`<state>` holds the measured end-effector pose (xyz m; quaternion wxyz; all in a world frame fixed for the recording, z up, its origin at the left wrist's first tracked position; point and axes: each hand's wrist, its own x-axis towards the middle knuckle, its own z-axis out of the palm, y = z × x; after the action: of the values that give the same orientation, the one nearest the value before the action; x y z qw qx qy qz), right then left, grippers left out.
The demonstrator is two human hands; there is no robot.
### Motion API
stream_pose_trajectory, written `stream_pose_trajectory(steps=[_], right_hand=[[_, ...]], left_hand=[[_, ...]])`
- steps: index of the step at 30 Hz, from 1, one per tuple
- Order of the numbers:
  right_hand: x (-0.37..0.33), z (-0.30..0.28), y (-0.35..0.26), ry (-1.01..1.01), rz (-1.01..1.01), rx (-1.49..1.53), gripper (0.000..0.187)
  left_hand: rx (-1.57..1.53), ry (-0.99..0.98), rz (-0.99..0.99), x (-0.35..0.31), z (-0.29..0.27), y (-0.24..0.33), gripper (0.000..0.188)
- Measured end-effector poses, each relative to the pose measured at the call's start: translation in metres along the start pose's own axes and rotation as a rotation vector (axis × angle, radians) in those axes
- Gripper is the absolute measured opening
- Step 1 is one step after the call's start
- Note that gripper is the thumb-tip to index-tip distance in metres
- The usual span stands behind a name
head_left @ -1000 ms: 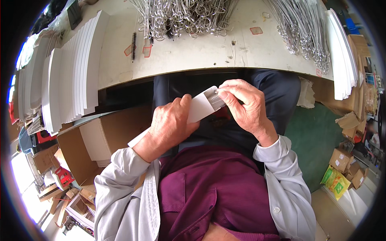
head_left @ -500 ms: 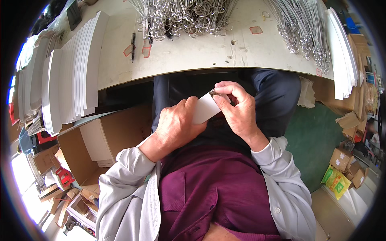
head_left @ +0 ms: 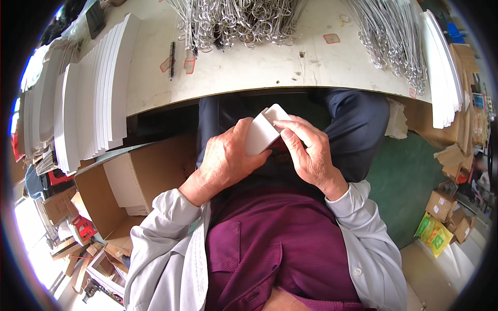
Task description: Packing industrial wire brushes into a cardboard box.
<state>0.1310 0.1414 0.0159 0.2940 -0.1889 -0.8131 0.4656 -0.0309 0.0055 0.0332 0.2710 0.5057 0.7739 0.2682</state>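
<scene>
Above my lap I hold a narrow white cardboard box (head_left: 259, 136), tilted up to the right, its end flap raised. My left hand (head_left: 224, 158) is wrapped round the box's body, with the thumb along its near side. At the box's upper end is my right hand (head_left: 311, 155), its fingers bent against the raised flap and the thumb close to the opening. Whatever is inside the box cannot be seen.
Beyond my knees is a white table (head_left: 249, 70) carrying a heap of looped wire brushes (head_left: 244, 23) and another wire bundle (head_left: 391, 41). Flat white boxes stand in rows at left (head_left: 98, 88) and right (head_left: 441, 72). A brown carton (head_left: 109, 192) is open at my left.
The flap at the box's upper end now stands up, showing the opening. My right fingers have moved from over the end to beside the flap. My left hand keeps its hold.
</scene>
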Motion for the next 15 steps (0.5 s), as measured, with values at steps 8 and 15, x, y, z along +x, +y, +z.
stream_pose_trajectory(steps=[8,15], right_hand=[[0.001,-0.001,-0.003,-0.253,0.293,0.322,0.018],[-0.007,0.01,-0.006,-0.026,0.482,0.513,0.026]], left_hand=[[-0.147,0.077,-0.026,-0.001,0.016,-0.002,0.072],[-0.247,0.118,-0.086,0.0,0.017,0.008,0.071]])
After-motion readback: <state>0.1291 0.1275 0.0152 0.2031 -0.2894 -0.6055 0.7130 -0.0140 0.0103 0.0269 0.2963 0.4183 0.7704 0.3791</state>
